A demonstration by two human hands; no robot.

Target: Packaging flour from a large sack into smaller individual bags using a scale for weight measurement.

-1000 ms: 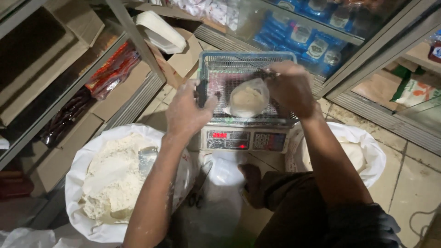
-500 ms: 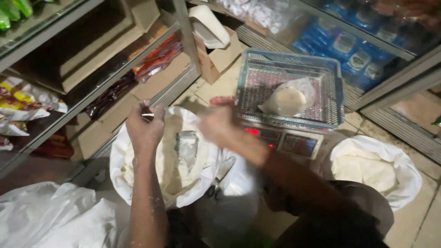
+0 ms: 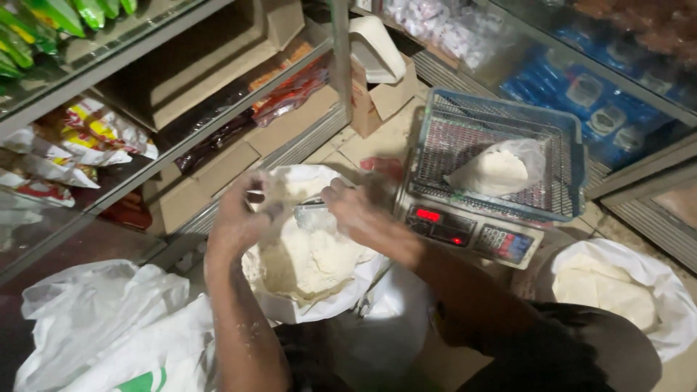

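Above the open flour sack [image 3: 319, 308], left hand [image 3: 236, 218] and right hand [image 3: 356, 210] pinch a clear bag [image 3: 308, 216], fingers closed on it.

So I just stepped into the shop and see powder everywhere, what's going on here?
A person has both hands over an open sack of flour on the floor. The left hand and right hand meet at a metal scoop. Beside them, a filled clear bag sits in a blue basket on a digital scale.
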